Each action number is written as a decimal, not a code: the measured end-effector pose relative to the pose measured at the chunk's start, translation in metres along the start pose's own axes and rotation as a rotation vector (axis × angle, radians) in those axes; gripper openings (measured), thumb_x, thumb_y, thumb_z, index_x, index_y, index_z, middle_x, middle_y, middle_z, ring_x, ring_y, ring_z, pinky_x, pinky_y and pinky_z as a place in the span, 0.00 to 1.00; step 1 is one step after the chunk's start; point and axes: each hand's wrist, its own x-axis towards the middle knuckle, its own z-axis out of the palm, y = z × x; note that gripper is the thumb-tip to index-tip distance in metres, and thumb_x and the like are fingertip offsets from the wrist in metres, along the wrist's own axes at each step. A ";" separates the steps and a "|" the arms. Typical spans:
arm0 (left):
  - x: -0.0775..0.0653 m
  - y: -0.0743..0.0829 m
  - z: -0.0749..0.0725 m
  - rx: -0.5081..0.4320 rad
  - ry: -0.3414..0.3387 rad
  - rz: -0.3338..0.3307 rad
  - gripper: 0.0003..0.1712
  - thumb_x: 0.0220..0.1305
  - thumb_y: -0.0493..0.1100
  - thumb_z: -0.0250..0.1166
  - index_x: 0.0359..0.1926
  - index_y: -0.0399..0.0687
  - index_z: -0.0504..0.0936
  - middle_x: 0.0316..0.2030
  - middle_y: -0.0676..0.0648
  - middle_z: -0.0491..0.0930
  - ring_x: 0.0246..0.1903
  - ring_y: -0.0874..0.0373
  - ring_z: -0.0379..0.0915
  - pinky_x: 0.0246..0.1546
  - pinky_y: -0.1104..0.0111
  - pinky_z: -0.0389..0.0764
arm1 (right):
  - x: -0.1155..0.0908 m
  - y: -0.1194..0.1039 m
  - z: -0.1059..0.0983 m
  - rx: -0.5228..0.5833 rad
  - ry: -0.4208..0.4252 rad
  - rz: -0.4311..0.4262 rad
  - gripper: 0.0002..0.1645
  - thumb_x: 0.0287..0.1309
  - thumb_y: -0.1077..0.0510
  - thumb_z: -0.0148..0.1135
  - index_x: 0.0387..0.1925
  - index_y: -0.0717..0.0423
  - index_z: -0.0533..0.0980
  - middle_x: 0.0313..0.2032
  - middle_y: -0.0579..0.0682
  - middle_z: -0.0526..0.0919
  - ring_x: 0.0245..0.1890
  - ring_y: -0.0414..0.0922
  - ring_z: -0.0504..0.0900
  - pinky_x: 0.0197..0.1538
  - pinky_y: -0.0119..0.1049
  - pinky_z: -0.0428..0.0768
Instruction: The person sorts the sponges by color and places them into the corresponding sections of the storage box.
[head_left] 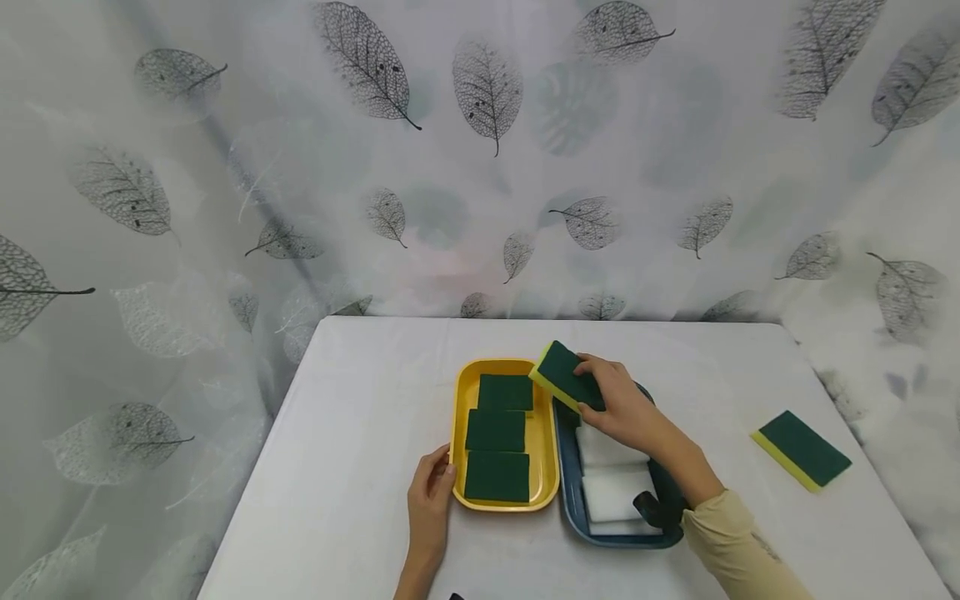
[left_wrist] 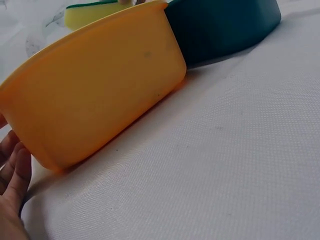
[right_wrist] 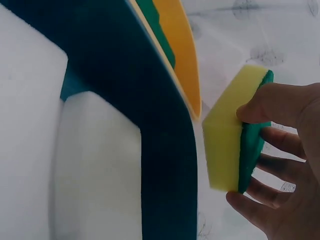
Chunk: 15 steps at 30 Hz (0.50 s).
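My right hand [head_left: 611, 404] grips a green-and-yellow scouring sponge [head_left: 564, 373], tilted, above the far ends of the two trays. In the right wrist view, the thumb lies across this sponge's [right_wrist: 225, 135] edge and the fingers are along its green side. The yellow tray [head_left: 546, 492] holds three sponges [head_left: 497, 430] in a column, green faces up. My left hand [head_left: 431, 500] touches the outer left wall of that tray, its fingertips below the rim in the left wrist view. Beside it, the dark blue tray [head_left: 573, 508] contains several white sponge blocks [head_left: 611, 492], partly hidden by my right arm.
Another green-and-yellow sponge [head_left: 802, 450] lies on the white-covered table [head_left: 337, 442] at the right. A leaf-patterned curtain [head_left: 450, 208] hangs behind the table's far edge. The two trays stand side by side.
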 end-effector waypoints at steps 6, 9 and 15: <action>0.000 0.001 0.000 0.020 0.009 0.010 0.17 0.76 0.51 0.62 0.63 0.61 0.80 0.53 0.56 0.81 0.51 0.61 0.75 0.53 0.81 0.77 | 0.007 -0.015 0.003 0.015 -0.061 -0.060 0.30 0.64 0.60 0.69 0.64 0.58 0.69 0.77 0.60 0.64 0.71 0.63 0.68 0.66 0.61 0.78; 0.000 0.001 0.001 0.018 0.013 0.014 0.17 0.76 0.50 0.62 0.63 0.60 0.80 0.53 0.56 0.81 0.51 0.61 0.75 0.53 0.81 0.77 | 0.014 -0.023 0.004 0.014 -0.112 -0.088 0.29 0.66 0.58 0.68 0.64 0.58 0.69 0.77 0.61 0.65 0.71 0.62 0.69 0.68 0.60 0.76; 0.000 0.002 0.003 0.008 0.008 0.000 0.18 0.76 0.52 0.62 0.63 0.60 0.80 0.53 0.56 0.81 0.51 0.60 0.75 0.53 0.82 0.77 | 0.028 -0.036 0.014 0.029 -0.205 -0.115 0.29 0.68 0.57 0.68 0.65 0.59 0.67 0.75 0.64 0.66 0.74 0.61 0.67 0.73 0.59 0.71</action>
